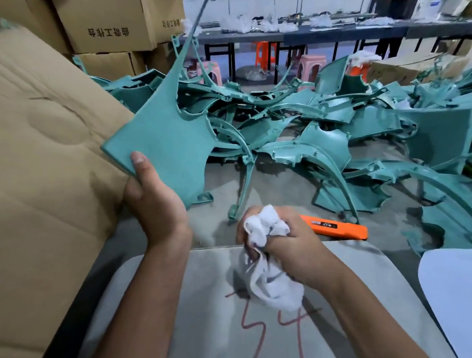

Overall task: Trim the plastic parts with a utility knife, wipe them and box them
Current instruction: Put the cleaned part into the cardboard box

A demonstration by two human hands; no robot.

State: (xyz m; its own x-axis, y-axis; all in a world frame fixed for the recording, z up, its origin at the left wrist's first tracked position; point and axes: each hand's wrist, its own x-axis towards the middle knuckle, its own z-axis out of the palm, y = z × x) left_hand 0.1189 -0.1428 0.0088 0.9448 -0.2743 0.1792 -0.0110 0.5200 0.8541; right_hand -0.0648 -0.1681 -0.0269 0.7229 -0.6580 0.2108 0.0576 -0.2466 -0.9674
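My left hand (155, 201) grips the lower edge of a teal plastic part (165, 134), thumb on its face. The part stands upright, and a long thin arm of it rises to the top of the view. My right hand (286, 238) is clenched around a white cloth (270, 276), whose loose end hangs down. An orange utility knife (337, 228) sticks out to the right just behind that fist; whether the hand holds it too is hidden. A big cardboard box flap (43, 165) lies right beside the held part on the left.
A large heap of teal plastic parts (344, 130) covers the floor ahead and to the right. Stacked cardboard cartons (106, 21) stand at the back left. A grey board marked "54" in red (247, 319) lies under my arms. Tables and plastic stools (309, 66) stand beyond.
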